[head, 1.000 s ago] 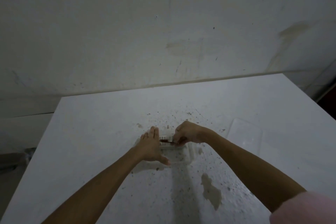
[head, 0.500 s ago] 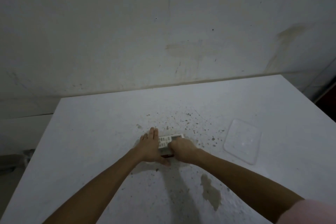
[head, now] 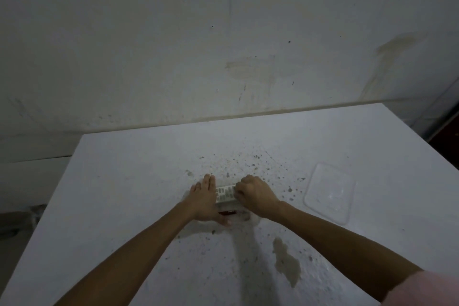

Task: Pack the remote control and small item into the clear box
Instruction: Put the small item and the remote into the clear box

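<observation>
A white remote control [head: 224, 194] with rows of buttons lies across the clear box [head: 249, 217], whose walls are faint and hard to make out. A small dark red item [head: 227, 212] shows just in front of the remote, inside the box. My left hand [head: 203, 200] lies flat against the box's left side, fingers straight and thumb reaching along the near side. My right hand [head: 254, 195] is curled into a fist, closed on the remote's right end.
The clear square lid [head: 328, 193] lies flat on the table to the right of my right hand. The white table [head: 124, 194] is speckled with dark spots and has a stain [head: 285, 259] in front. A wall rises behind the far edge.
My right hand moved from the box's far side down to the remote and now grips its right end. The remote has come into view. My left hand has stayed put.
</observation>
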